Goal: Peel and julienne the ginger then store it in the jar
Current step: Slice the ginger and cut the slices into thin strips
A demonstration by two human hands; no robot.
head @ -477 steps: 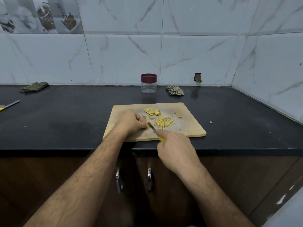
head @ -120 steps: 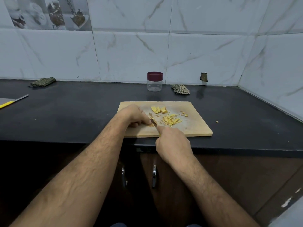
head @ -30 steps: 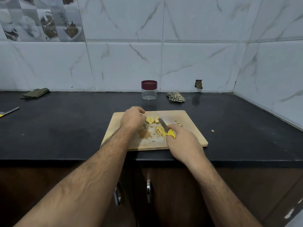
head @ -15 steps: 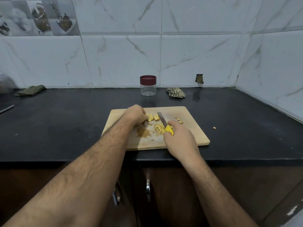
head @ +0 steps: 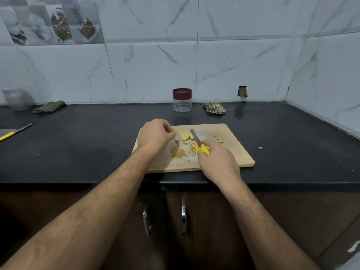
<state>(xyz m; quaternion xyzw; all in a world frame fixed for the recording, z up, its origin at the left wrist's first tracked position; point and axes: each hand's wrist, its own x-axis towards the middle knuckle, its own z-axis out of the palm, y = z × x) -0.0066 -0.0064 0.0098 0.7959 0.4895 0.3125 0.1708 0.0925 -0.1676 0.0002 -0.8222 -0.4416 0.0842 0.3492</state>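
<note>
A wooden cutting board (head: 229,152) lies at the counter's front edge. My left hand (head: 154,135) pinches a small ginger slice (head: 174,132) just above the board's left part. Beside it lie a few thick ginger pieces (head: 186,136), and a heap of julienned ginger strips (head: 194,148) sits near the middle. My right hand (head: 217,158) grips the yellow handle of a knife (head: 195,138), its blade pointing away over the strips. A clear jar (head: 182,100) with a maroon lid stands closed at the back wall.
Small ginger bits (head: 218,138) lie on the board's right part, and one scrap (head: 260,147) on the black counter. A crumpled cloth (head: 214,108) sits right of the jar, a folded cloth (head: 49,107) far left. Another knife (head: 16,131) lies at the left edge.
My left hand has lifted a ginger slice off the thick pieces and drawn it slightly left. My right hand and knife stay over the strips.
</note>
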